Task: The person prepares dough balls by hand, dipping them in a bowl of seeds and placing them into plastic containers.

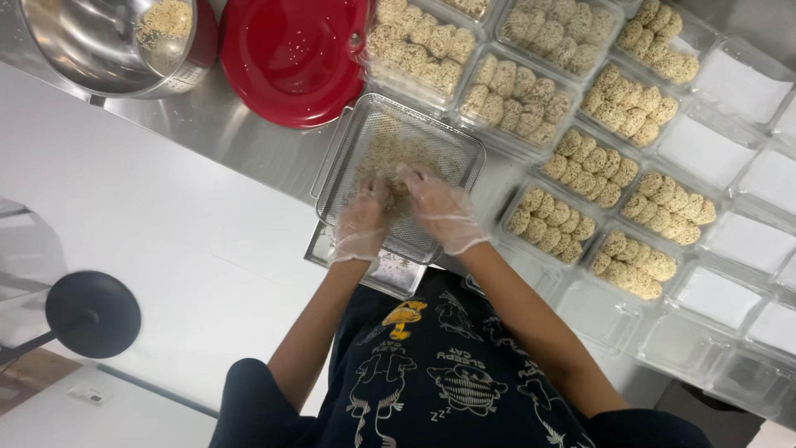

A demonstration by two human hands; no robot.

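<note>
Both my hands wear thin clear plastic gloves and reach into a rectangular metal mesh basket [452, 149] that holds a heap of sesame seeds [383, 156]. My left hand [362, 222] and my right hand [441, 209] sit close together with their fingertips curled down into the seeds. Whatever lies between the fingers is hidden by the seeds and gloves. The basket rests on a shallow metal tray [390, 274] on a steel counter [224, 133].
To the right stand several clear plastic boxes, some filled with sesame-coated balls [572, 162], some empty [717, 294]. A red lid [290, 58] and a steel bowl [91, 41] with seeds stand at the far left. A white surface [149, 224] and a black round stand [93, 314] are to the left.
</note>
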